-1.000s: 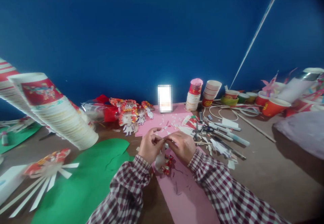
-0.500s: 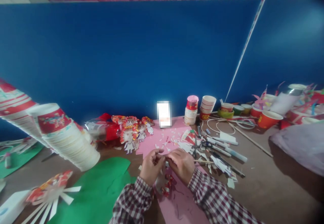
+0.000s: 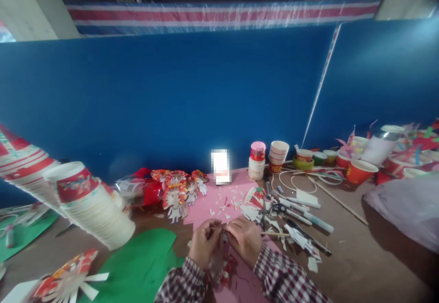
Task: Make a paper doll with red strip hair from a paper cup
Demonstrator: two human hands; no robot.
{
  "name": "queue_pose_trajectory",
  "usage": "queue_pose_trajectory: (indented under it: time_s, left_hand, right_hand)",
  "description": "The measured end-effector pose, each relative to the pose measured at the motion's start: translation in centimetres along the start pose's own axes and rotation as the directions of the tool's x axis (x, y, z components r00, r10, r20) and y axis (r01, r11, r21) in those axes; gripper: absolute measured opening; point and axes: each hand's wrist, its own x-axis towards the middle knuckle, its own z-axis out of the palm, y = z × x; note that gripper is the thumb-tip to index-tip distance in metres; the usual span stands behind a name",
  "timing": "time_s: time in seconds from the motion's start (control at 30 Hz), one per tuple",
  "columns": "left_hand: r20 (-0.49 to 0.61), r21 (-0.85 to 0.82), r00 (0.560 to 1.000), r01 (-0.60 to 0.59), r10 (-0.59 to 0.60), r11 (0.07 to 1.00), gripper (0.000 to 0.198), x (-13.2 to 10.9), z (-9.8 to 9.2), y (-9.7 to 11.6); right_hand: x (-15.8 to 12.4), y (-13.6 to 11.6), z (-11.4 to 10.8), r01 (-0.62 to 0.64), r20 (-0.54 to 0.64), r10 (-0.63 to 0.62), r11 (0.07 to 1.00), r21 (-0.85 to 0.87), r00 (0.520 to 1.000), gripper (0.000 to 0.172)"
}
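My left hand (image 3: 205,244) and my right hand (image 3: 245,239) meet fingertip to fingertip over the pink paper (image 3: 252,275). Both are closed in a pinch on a red-and-white paper cutout (image 3: 227,270), which hangs down between my wrists. Its upper end is hidden by my fingers. Small white paper scraps (image 3: 224,207) lie just beyond my hands. Past my left hand are several finished-looking paper figures (image 3: 175,198) with red and yellow edges. A thin wooden stick (image 3: 276,234) lies beside my right hand.
Leaning stacks of paper cups (image 3: 99,211) and green paper (image 3: 144,257) occupy the left. Markers and pens (image 3: 308,216) are heaped to the right. Two cup stacks (image 3: 257,161) stand near the blue partition (image 3: 171,88). A plastic bag (image 3: 408,207) sits at far right.
The view has tilted upward, so the table things sit lower in the picture. My hands keep the same pinch, and the cutout between them has shifted slightly.
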Motion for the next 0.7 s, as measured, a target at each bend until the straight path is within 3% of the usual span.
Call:
queue_pose_trajectory:
  time_s: [0.4, 0.7]
  left_hand:
    - [-0.004, 0.053, 1.0, -0.006, 0.006, 0.999, 0.032, -0.1, 0.1, 0.5]
    - [0.12, 0.155, 0.99, -0.094, 0.076, 0.983, 0.029, -0.2, -0.3, 1.5]
  right_hand:
    - [0.0, 0.0, 0.2, -0.012, 0.017, 0.012, 1.0, -0.002, 1.0, 0.012]
    - [-0.2, 0.3, 0.6, 0.021, 0.022, -0.02, 0.999, -0.043, 1.0, 0.017]
